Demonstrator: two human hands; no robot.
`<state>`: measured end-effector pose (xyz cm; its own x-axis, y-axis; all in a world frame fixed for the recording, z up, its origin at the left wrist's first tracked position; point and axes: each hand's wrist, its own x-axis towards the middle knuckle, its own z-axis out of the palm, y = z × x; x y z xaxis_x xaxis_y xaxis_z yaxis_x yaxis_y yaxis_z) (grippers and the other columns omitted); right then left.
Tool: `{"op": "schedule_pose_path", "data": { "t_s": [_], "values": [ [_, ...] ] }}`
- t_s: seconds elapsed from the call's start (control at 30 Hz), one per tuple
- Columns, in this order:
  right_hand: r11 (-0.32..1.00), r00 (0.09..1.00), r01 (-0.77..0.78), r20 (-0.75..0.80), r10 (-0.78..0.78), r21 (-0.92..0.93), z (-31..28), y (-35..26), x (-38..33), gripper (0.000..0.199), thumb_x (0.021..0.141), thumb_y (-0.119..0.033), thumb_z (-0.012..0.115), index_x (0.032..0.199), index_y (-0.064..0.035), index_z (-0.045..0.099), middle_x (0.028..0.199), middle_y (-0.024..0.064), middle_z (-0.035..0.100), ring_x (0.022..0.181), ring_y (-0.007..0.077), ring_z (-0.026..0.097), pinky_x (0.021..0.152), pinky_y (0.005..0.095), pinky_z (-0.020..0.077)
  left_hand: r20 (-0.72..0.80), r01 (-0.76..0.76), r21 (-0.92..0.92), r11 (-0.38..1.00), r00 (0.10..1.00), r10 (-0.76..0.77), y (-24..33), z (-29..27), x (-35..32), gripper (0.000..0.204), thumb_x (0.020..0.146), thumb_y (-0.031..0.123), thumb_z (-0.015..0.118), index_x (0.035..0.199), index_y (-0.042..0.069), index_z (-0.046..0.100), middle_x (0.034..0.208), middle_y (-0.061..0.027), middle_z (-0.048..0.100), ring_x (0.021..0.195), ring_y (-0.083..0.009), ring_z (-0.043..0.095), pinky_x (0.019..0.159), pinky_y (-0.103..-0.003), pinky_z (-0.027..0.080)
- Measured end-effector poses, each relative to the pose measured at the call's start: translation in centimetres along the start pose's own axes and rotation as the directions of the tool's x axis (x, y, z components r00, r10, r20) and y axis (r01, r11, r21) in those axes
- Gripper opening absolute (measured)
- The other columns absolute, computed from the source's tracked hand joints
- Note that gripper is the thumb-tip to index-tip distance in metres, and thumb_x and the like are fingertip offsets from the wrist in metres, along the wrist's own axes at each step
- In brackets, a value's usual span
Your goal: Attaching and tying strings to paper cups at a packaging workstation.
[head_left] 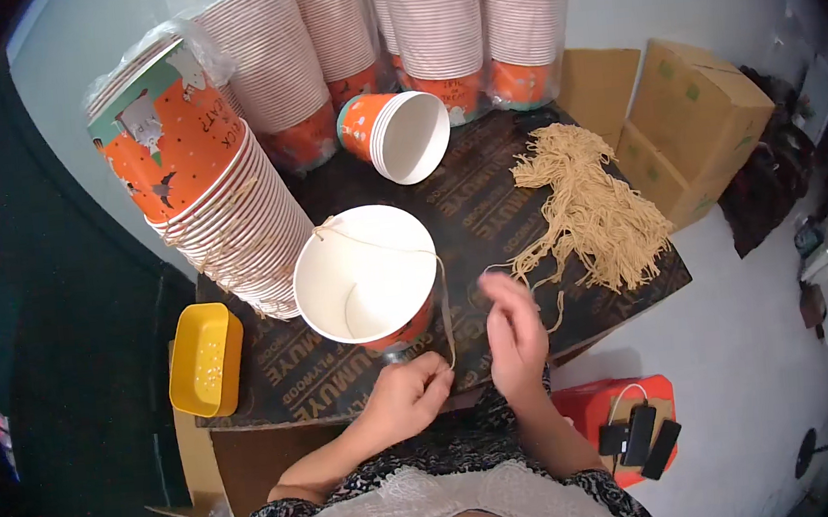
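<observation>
Head view: both forearms enter from the lower edge. Left hand (404,395) is curled, fingertips pinched shut on a tan string (444,305) that runs up from the fingers and over the rim of a paper bucket (364,275). Right hand (514,333) is raised just beside the left, fingers loosely bent and half open; cannot tell if it grips the string. The bucket sits just above the left fingers on a dark plywood board (468,204), white inside, nothing in it but string. Loose string bundle (592,208) lies up-right of the right fingers. Yellow tray (206,360) left of the left hand holds small pale bits. Stacked cups (221,192) stand further up-left.
</observation>
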<state>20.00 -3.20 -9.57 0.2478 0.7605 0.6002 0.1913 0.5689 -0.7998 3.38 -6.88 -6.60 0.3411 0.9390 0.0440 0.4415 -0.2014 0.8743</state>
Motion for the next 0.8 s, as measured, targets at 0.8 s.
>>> {"op": "schedule_pose_path", "data": {
  "t_s": [0.8],
  "values": [
    [0.989, 0.982, 0.143, 0.122, -0.147, 0.039, 1.6, -1.7, -0.2, 0.018, 0.076, 0.01, 0.069, 0.078, -0.0024, 0.057, 0.067, 0.0029, 0.049, 0.05, 0.0065, 0.041, 0.045, 0.0222, 0.0314, -0.204, -0.011, -0.096, 0.995, 0.979, -0.009, 0.5, -3.5, -1.6, 0.008, 0.09, 0.004, 0.06, 0.085, -0.001, 0.06, 0.062, -0.0025, 0.058, 0.055, -0.006, 0.052, 0.05, -0.025, 0.042]
  ]
}}
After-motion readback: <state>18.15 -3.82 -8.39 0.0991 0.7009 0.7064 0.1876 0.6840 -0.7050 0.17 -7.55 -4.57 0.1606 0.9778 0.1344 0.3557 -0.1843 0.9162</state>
